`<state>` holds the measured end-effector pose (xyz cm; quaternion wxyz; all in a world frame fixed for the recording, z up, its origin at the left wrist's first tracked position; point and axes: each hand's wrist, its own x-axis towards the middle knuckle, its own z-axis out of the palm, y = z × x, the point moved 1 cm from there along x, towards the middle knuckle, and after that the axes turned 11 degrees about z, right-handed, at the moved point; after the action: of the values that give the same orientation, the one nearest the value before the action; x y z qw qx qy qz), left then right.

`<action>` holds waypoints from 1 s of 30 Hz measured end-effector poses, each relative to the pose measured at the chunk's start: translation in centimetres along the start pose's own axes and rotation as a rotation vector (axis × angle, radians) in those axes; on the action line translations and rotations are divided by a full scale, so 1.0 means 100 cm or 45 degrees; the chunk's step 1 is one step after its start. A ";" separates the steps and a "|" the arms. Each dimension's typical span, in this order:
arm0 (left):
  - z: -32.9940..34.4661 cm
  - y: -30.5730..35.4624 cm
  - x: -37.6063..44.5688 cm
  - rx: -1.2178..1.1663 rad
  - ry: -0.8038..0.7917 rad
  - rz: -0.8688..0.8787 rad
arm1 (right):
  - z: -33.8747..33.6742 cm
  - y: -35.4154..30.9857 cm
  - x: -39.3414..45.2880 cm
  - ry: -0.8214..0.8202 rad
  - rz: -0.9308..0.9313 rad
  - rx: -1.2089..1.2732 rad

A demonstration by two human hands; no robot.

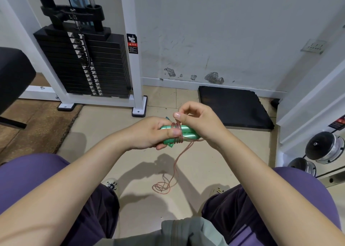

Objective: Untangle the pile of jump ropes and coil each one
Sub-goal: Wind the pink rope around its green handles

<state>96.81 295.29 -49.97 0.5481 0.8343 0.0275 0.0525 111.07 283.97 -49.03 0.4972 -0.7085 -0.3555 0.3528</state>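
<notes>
My left hand (149, 132) is gripping the green handles (184, 131); my right hand (197, 121) is pinching the pink rope (175, 163) just above them.

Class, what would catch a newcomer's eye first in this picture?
At centre, both hands, left and right, wind a pink rope round green handles, its loose end trailing to the floor. Behind on the left stands a black weight stack.

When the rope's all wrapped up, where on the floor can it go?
Bare tile lies between the weight stack foot and the black mat. Between the shoes it's crowded: the loose pink rope pools there, below the green handles.
</notes>
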 end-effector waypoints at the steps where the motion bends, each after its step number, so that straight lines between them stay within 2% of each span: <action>1: -0.001 0.000 0.000 -0.001 0.014 0.008 | -0.001 0.001 0.000 -0.003 0.038 0.005; 3: -0.004 -0.003 0.001 -0.026 0.087 0.012 | -0.003 0.004 0.000 -0.059 0.117 0.078; 6: -0.012 -0.007 0.004 -0.261 0.330 -0.050 | -0.003 0.005 -0.002 -0.284 0.214 0.391; 9: -0.016 -0.006 0.008 -0.431 0.534 -0.038 | 0.007 0.008 -0.003 -0.468 0.224 0.509; 13: -0.012 -0.006 0.011 -0.505 0.656 0.060 | 0.019 0.008 -0.002 -0.417 0.160 0.589; 15: -0.012 -0.006 0.012 -0.484 0.727 0.055 | 0.020 0.006 -0.002 -0.315 0.173 0.464; 18: -0.027 -0.008 0.010 -0.464 0.972 0.002 | 0.021 0.007 -0.004 -0.148 0.145 0.040; 20: -0.040 -0.014 0.008 -0.266 1.052 -0.043 | 0.024 0.005 -0.008 -0.095 0.111 -0.141; 22: -0.042 -0.020 0.005 0.128 0.975 -0.092 | 0.024 0.001 -0.011 -0.057 0.004 -0.269; 24: -0.039 -0.023 0.004 0.370 0.836 -0.144 | 0.018 -0.004 -0.013 -0.003 -0.114 -0.366; 26: -0.034 -0.025 0.003 0.354 0.583 -0.213 | 0.009 -0.007 -0.014 0.065 -0.212 -0.403; 28: -0.027 -0.024 0.002 0.203 0.239 -0.231 | 0.003 -0.010 -0.015 0.120 -0.269 -0.438; 30: -0.017 -0.020 0.000 0.045 0.014 -0.205 | 0.000 -0.011 -0.013 0.136 -0.273 -0.452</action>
<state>96.64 297.67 -51.12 0.5356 0.8386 0.0984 0.0124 110.26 283.15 -47.79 0.4175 -0.7607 -0.4586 0.1916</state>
